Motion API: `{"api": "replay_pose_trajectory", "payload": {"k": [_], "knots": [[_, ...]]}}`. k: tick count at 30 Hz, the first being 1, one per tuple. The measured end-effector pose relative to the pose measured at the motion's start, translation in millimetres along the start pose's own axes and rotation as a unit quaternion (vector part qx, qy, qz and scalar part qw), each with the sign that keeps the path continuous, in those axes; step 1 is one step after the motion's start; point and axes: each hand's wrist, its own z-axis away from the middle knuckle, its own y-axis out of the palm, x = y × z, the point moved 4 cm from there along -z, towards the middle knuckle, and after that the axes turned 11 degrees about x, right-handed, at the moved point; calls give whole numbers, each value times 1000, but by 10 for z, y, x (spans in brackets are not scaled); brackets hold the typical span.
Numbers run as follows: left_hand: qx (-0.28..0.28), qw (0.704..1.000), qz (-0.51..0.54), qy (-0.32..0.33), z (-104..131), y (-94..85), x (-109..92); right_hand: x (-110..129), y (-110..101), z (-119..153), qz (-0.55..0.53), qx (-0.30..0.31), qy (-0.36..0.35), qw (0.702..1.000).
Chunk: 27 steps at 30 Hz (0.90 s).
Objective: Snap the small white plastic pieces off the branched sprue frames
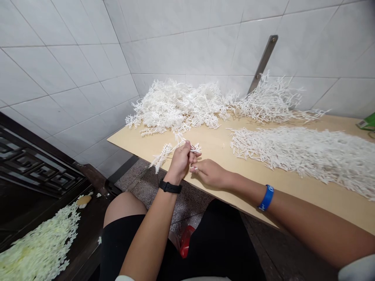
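Observation:
My left hand [182,158], with a black watch on the wrist, is closed on a few thin white branching stems [195,148] near the front edge of the wooden table [216,142]. My right hand [209,171], a blue band on its forearm, is pinched just right of it; what its fingertips grip is too small to make out. A small white sprig [161,157] lies at the table edge left of my left hand. Behind, a large heap of white branching pieces [175,103] rests against the wall.
More white stems [272,101] lie by a metal bracket [263,62]. A long spread of them [304,152] covers the right side. A green object [367,123] sits far right. Pale flower pieces [43,242] lie on dark wooden furniture at lower left; a red item [186,241] is below.

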Motion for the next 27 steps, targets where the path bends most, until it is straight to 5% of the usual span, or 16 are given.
{"api": "replay_pose_trajectory", "payload": {"k": [6, 11, 19, 23, 25, 27], "knots": [[-23, 999, -26, 17, -3, -28, -1, -53, -123, 42, -38, -44, -7, 998], [-64, 997, 10, 29, -9, -89, 0, -366, -400, 175, 104, -60, 111, 986], [-174, 978, -8, 113, 9, -195, -13, -688, -622, 291, 164, -122, 118, 972], [-193, 970, -9, 144, 38, -211, -42, -593, -631, 287, 47, -222, 118, 967], [-204, 968, -2, 148, 52, -212, -56, -511, -570, 255, -123, -259, 116, 951], [-213, 966, 14, 144, 60, -211, -62, -433, -407, 160, -333, -210, 109, 913]]}}
